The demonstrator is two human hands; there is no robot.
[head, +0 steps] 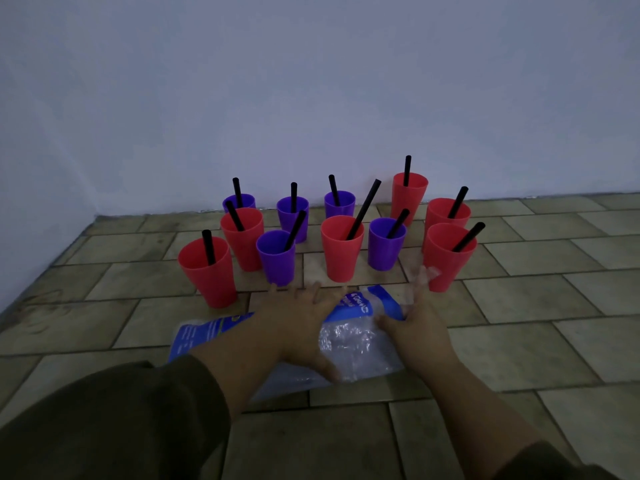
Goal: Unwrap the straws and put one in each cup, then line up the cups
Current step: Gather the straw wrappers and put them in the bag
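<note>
Straws all in — lining up remains
Cups stand clustered, unaligned; left hand and right hand spread flat-fingered over the wrapper — grasping nothing.

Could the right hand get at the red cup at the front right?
Probably yes. The right hand is open, fingers spread just short of the front-right red cup, and no other cup stands between them.
</note>
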